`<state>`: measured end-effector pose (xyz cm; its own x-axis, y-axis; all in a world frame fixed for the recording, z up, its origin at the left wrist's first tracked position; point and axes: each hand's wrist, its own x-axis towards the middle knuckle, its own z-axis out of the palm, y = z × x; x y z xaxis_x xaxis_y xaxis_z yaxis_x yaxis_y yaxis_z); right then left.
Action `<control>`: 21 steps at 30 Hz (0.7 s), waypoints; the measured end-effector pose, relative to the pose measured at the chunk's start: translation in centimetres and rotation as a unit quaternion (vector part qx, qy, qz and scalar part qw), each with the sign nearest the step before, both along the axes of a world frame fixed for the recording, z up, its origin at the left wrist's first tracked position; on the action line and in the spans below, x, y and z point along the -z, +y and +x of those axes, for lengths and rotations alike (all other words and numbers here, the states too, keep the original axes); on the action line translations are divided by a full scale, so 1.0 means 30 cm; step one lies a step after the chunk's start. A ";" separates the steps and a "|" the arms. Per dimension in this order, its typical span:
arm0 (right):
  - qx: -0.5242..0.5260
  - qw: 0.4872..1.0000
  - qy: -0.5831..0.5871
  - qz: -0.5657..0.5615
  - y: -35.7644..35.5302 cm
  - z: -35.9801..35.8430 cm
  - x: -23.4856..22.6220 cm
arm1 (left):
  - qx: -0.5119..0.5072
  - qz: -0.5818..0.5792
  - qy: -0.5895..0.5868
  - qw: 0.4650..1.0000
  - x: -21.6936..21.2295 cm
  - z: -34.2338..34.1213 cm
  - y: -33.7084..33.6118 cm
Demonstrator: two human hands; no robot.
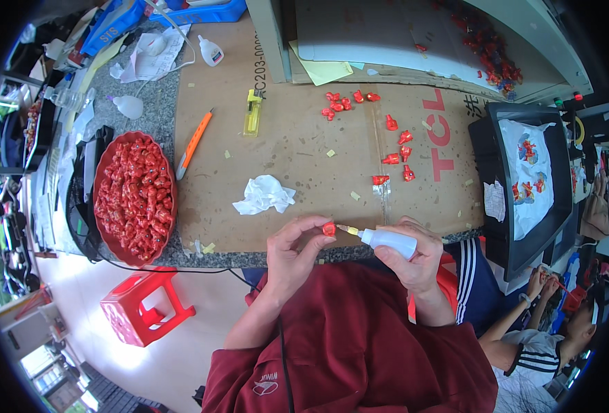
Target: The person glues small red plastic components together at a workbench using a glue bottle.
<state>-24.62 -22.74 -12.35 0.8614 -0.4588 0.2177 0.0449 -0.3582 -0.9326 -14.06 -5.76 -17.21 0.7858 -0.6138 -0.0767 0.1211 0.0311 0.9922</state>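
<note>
1. The left hand [287, 253] pinches a small glossy red piece [329, 229] between thumb and fingertips, above the table's near edge.
2. The right hand [418, 256] grasps a translucent white squeeze bottle [390, 242], its narrow tip at the piece; whether they touch, I cannot tell. This piece seems mid-work.
3. Similar loose red pieces [405, 137] lie on the brown cardboard sheet [222, 179]; whether these are done or waiting is unclear.
4. The scalloped red bowl [136, 262] is heaped with red pieces, so much probably remains if those are untreated.
5. A few red-and-bluish assemblies [527, 150] sit on white paper in the black rectangular tray [498, 220], perhaps finished.
</note>
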 end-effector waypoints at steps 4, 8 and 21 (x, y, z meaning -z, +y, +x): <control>-0.002 1.000 -0.003 0.007 -0.002 -0.003 0.001 | 0.003 0.002 -0.001 1.000 -0.003 -0.001 -0.001; -0.008 1.000 -0.006 -0.008 0.000 -0.003 0.003 | 0.007 0.004 -0.002 1.000 -0.008 -0.004 -0.002; 0.001 1.000 -0.002 -0.020 0.001 -0.001 -0.002 | -0.008 0.004 0.012 1.000 -0.019 -0.001 -0.006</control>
